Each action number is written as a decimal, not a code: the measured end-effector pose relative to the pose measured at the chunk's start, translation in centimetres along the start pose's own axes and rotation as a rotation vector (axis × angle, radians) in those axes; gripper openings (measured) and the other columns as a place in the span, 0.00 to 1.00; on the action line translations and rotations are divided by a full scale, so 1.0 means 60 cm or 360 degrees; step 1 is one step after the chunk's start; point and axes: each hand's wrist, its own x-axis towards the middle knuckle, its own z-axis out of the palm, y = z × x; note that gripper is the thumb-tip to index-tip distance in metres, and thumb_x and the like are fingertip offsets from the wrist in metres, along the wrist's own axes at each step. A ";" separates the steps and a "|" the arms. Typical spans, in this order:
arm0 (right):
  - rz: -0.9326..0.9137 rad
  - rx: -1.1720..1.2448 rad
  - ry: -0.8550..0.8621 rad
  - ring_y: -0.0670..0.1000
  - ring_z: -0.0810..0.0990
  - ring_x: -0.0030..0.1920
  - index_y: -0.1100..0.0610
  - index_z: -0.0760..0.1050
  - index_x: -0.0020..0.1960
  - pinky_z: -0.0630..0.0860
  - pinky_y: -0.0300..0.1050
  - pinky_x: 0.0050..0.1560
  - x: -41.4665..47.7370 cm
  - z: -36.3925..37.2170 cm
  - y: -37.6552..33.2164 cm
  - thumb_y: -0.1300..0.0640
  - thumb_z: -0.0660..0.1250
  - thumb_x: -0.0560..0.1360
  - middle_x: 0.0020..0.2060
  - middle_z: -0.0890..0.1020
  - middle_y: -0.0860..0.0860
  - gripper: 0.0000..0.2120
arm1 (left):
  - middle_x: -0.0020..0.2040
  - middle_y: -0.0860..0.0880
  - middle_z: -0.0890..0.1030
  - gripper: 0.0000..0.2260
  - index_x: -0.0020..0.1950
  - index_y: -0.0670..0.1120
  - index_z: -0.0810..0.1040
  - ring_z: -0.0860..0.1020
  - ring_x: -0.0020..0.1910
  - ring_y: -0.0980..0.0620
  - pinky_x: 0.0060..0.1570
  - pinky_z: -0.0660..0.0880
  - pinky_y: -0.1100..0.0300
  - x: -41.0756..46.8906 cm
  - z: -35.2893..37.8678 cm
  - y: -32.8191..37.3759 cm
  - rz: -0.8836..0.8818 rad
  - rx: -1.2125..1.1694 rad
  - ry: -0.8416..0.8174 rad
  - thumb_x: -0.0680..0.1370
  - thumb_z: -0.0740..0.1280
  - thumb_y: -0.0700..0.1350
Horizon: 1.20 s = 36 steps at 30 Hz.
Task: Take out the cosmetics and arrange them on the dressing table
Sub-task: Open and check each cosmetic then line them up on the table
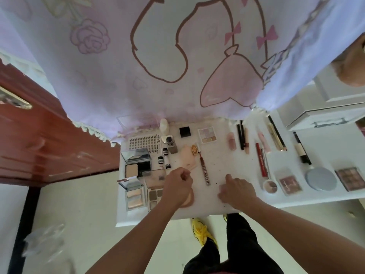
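A pink and lilac printed cloth point(177, 56) is being seen draped across the far half of the scene, its fringed edge hanging onto the far side of a white counter point(227, 155). A red-brown cabinet point(39, 145) is being shown to the left of the counter. The cosmetics are being displayed spread over the counter: open powder compacts point(137, 165) are being kept at the left, with a perforated white card point(144, 144) just beyond them, while a round pale-blue compact point(320, 178) and a brown eyeshadow palette point(350, 178) are being kept at the near right. A pastel eyeshadow palette point(207, 135) and a small black square case point(185, 132) are being shown at the far middle, and slim pencils and tubes point(242, 137) are being laid in a row to the right of them. The left hand point(177, 186) is being held curled into a loose fist over a round peach puff point(188, 198) at the near left, its fingers pinched on something too small to be told. The right hand point(237, 189) is being rested palm down, fingers loosely spread, on bare counter at the near middle. A patterned slim tube point(204, 169) is being left lying between the two hands.
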 end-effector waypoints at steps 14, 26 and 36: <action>-0.0104 0.1825 -0.0177 0.49 0.79 0.38 0.51 0.79 0.59 0.79 0.51 0.46 -0.035 -0.252 -0.006 0.59 0.71 0.74 0.35 0.81 0.53 0.14 | 0.43 0.40 0.83 0.03 0.50 0.42 0.79 0.80 0.36 0.47 0.39 0.79 0.53 -0.011 -0.075 0.074 -0.0165 -0.0691 -0.0238 0.79 0.66 0.39; -0.0572 0.1199 0.0432 0.46 0.81 0.42 0.48 0.75 0.63 0.76 0.34 0.35 -0.102 -0.330 -0.034 0.61 0.79 0.66 0.49 0.80 0.48 0.28 | 0.40 0.40 0.83 0.07 0.49 0.37 0.81 0.81 0.37 0.46 0.38 0.77 0.55 -0.013 -0.117 0.198 0.0057 -0.1157 -0.0484 0.75 0.71 0.40; -0.0577 0.1710 0.0450 0.48 0.84 0.46 0.54 0.79 0.56 0.81 0.40 0.44 -0.134 -0.380 -0.043 0.65 0.73 0.73 0.48 0.84 0.51 0.14 | 0.40 0.38 0.83 0.09 0.52 0.36 0.78 0.82 0.33 0.45 0.36 0.81 0.59 -0.022 -0.146 0.241 0.0146 -0.1329 -0.0567 0.73 0.69 0.29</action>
